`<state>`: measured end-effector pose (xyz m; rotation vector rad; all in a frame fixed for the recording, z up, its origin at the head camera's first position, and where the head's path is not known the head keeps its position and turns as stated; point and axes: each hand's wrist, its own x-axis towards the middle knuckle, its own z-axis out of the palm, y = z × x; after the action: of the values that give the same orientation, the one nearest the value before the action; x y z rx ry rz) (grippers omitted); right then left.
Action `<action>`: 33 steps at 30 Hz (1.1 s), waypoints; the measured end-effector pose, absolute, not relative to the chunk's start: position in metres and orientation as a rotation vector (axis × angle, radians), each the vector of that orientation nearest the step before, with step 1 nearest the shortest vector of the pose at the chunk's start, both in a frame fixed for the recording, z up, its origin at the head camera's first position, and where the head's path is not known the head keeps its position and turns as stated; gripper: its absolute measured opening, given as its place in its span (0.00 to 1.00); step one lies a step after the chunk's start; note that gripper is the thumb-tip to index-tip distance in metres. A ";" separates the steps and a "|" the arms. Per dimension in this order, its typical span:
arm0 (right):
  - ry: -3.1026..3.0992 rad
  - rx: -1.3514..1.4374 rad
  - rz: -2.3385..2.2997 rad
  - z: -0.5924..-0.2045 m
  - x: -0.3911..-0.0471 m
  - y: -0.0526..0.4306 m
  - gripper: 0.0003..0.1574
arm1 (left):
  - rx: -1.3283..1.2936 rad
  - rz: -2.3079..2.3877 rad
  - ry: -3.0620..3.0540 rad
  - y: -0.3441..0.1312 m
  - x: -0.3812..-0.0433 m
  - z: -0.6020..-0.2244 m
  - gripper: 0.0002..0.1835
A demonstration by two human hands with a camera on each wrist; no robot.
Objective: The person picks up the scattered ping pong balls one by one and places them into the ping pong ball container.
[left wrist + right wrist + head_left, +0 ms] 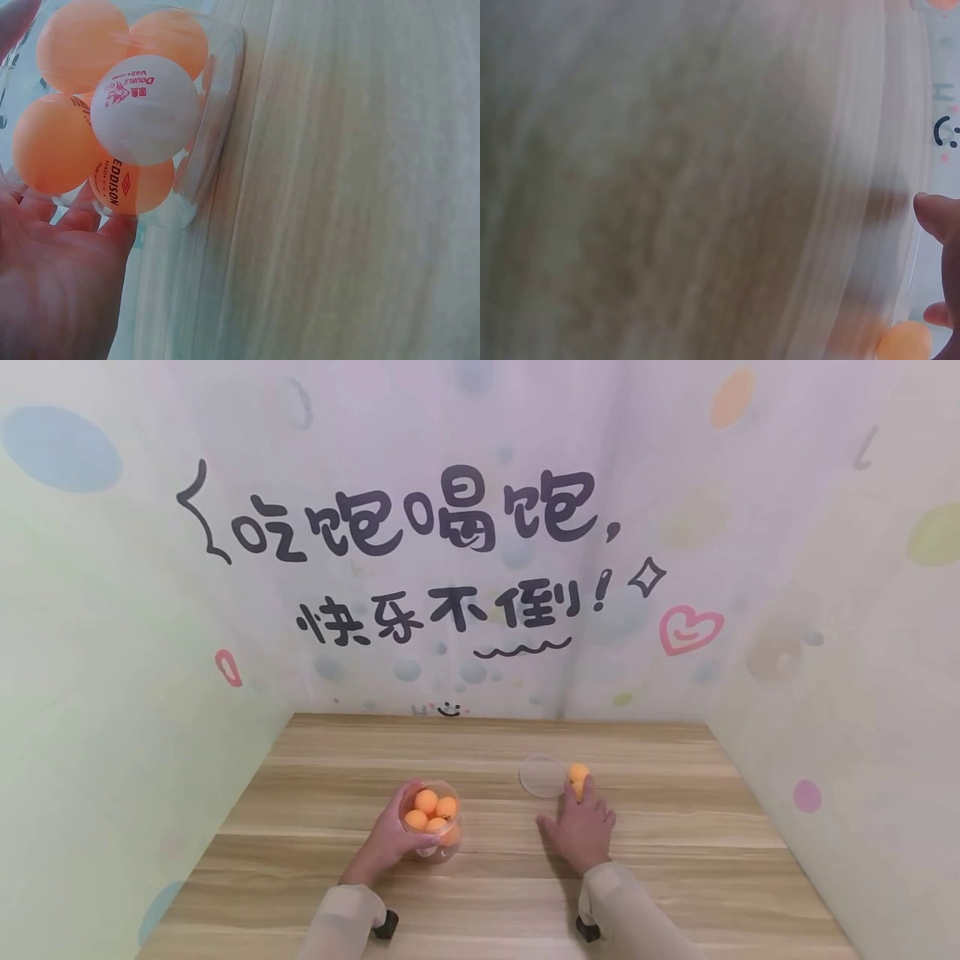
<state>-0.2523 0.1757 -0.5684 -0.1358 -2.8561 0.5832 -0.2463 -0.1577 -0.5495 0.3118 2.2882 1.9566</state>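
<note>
My left hand (pixel 390 833) grips a clear plastic jar (pixel 435 855) from its left side, thumb at the front. Several orange ping-pong balls (pixel 426 802) fill the jar. Through its wall in the left wrist view, a white ping-pong ball (pixel 146 109) with red print shows among the orange ones. My right hand (pixel 583 831) reaches over the table with fingers spread, thumb out to the left. At its fingertips lie two orange balls (pixel 578 772), the nearer partly covered by a finger. Whether that finger touches it is hard to tell.
A clear round lid (pixel 542 777) lies flat just left of the loose balls. The wood-grain table (pixel 480 918) ends at a printed back wall (pixel 450 685), with walls on both sides.
</note>
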 end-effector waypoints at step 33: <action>-2.852 -0.118 0.553 -0.569 -0.249 0.167 0.44 | 0.285 1.974 2.279 -0.156 -0.244 -0.545 0.55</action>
<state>-0.2489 0.1673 -0.5685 -0.1181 -2.8515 0.5531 -0.2437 -0.1559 -0.5453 0.2854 2.2795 1.9735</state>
